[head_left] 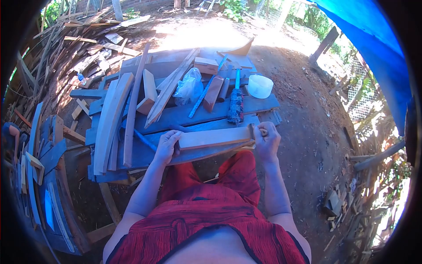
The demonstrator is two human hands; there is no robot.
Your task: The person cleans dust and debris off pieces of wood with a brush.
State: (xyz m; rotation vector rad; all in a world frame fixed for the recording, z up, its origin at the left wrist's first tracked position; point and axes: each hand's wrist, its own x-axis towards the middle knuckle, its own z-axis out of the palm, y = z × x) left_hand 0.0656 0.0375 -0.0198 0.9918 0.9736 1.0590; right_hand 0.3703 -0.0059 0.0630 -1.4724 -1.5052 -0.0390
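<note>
A smooth, pale wooden block (215, 137) lies lengthwise across the near edge of the blue-grey plank table (202, 116). At its left end my left hand (167, 145) is closed, fingers pressed against the end, where a small dark piece shows. Close to the block's right end is my right hand (267, 138), its fingers curled in a grip; a small brown bit shows by them, too small to name. Beyond the block lie a dark-wrapped tool (236, 106) with a light-blue shaft, a blue ruler (202, 97) and a reddish wood block (213, 93).
A white round container (260, 86) and a clear plastic bag (189, 86) stand on the table. Long boards (113, 123) lie at its left. Scrap wood (88, 48) is heaped at the back left. Another person's arm (13, 132) shows at the far left.
</note>
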